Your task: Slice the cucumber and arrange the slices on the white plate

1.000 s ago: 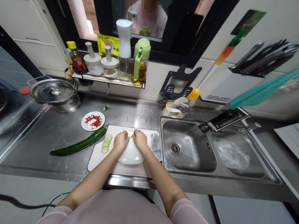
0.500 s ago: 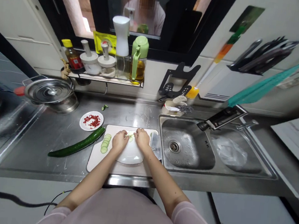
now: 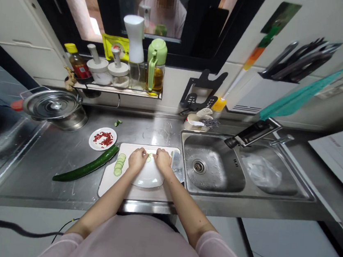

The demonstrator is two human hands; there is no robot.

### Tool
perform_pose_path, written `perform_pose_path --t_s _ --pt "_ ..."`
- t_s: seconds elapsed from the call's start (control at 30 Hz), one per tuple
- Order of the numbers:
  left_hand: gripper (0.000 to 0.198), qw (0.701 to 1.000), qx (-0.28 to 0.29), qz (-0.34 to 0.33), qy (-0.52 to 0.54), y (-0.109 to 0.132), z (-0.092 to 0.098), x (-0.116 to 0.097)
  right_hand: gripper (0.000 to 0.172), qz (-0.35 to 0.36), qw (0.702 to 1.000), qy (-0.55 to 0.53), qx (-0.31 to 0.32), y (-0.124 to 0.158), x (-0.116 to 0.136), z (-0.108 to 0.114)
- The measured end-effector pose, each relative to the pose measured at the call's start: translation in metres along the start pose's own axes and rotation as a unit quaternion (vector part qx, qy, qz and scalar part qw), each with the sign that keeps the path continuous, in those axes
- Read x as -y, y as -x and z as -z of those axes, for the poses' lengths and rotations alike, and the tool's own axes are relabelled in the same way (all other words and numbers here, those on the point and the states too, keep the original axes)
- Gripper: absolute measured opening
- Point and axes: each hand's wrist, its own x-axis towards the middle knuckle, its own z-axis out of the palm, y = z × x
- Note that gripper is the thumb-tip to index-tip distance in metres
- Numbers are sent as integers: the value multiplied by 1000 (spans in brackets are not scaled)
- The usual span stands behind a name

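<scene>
A white plate (image 3: pixel 148 177) rests on the pale cutting board (image 3: pixel 107 184), with a few light green cucumber slices (image 3: pixel 149 157) near its far side. My left hand (image 3: pixel 138 158) is over the plate's left far part, fingers pinched together at the slices. Opposite it, my right hand (image 3: pixel 162 159) has its fingers closed at the same slices. A row of overlapping cucumber slices (image 3: pixel 119 164) lies on the board left of the plate. The long green cucumber (image 3: pixel 86 170) lies on the counter, its upper end by the board. At the board's right edge sits a cleaver (image 3: pixel 177 165), partly hidden.
A small white dish (image 3: pixel 92 143) of chopped red chili stands behind the cucumber. Further left is a lidded steel pot (image 3: pixel 70 119). The sink (image 3: pixel 215 183) with its black faucet (image 3: pixel 253 133) lies to the right. A rack (image 3: pixel 116 90) of seasoning bottles hangs on the back wall.
My hands stay over the plate, fingers shifting slightly around the cucumber slices. The whole view has moved a little, so everything sits slightly further left.
</scene>
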Motion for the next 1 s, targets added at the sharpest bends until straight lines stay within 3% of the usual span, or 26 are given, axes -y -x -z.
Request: perform_pose_path --t_s 0.57,1.0 --pt "17 1000 4 -4 -12 1 0 0 25 -5 1000 -2 24 -1 2 6" --pt "17 1000 -3 -8 -14 3 -1 0 26 4 1000 -18 10 4 -3 4"
